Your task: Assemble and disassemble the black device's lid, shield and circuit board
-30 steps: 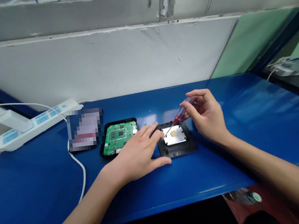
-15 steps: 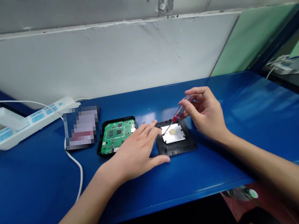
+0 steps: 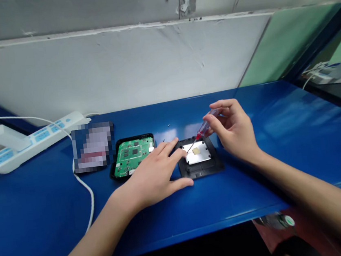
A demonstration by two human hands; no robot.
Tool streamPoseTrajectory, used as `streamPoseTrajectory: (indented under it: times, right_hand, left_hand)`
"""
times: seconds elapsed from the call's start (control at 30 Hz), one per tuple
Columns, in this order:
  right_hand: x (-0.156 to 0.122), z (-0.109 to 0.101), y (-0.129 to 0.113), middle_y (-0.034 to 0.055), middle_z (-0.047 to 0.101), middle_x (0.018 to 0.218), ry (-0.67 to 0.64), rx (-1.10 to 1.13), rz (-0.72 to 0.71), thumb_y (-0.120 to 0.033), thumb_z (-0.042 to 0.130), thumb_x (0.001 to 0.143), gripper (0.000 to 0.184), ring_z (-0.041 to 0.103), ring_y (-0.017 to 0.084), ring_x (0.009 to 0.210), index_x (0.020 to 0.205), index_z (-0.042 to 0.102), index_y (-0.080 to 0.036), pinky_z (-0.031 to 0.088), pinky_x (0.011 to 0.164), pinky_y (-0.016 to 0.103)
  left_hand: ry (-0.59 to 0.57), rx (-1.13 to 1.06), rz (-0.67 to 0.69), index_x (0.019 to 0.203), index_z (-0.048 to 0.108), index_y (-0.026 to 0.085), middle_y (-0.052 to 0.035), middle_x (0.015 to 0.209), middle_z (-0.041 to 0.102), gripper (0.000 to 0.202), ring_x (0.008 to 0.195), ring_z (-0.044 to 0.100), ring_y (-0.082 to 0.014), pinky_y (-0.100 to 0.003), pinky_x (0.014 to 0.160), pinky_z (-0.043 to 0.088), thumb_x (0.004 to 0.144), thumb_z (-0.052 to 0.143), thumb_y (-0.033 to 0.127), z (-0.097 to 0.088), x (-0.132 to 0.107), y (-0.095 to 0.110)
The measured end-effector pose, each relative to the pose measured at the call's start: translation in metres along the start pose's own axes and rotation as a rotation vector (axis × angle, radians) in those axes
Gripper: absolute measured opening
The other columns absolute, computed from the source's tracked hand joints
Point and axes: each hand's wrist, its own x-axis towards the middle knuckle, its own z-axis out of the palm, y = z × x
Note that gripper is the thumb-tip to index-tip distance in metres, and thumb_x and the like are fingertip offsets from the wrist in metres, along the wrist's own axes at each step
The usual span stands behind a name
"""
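My right hand (image 3: 235, 131) is closed around the clear handle of a screwdriver (image 3: 207, 124) with a red collar. Its thin shaft slants down to the left, the tip at the left side of a silver metal plate (image 3: 203, 157). That plate, with a small yellowish pad (image 3: 195, 151) in its middle, lies in a black plastic cover (image 3: 200, 170). With fingers spread, my left hand (image 3: 155, 175) rests at the cover's left edge, one fingertip by the screwdriver tip. Beside it, partly behind the hand, sits a black case with a green circuit board (image 3: 133, 152).
A phone-like slab (image 3: 94, 147), blurred out, lies left of the circuit board. Behind it is a white power strip (image 3: 42, 136) with a plugged-in adapter; a white cable (image 3: 88, 195) runs across the blue table (image 3: 281, 131). Two tiny dark bits lie behind my left hand.
One finger of my left hand has shifted slightly right, nearer the screwdriver tip. My right hand keeps its hold on the screwdriver almost unmoved. The view has shifted very slightly.
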Motion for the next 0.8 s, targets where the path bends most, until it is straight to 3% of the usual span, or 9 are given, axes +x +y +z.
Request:
streamPoseTrajectory:
  times: [0.8]
  right_hand:
    - [0.0001,-0.0013,0.0005,-0.0020,0.065,0.088,-0.015,0.032,-0.006,-0.031,0.066,0.091,0.024,0.072,0.014,0.065,0.111,0.054,-0.027,0.062,0.056,0.030]
  left_hand:
    - [-0.001,-0.016,0.000,0.125,0.057,0.026,-0.0134,0.160,0.038,0.055,0.145,0.037,-0.0347,-0.057,0.115,0.036,0.088,0.064,0.066,-0.0017,0.0016,-0.0011]
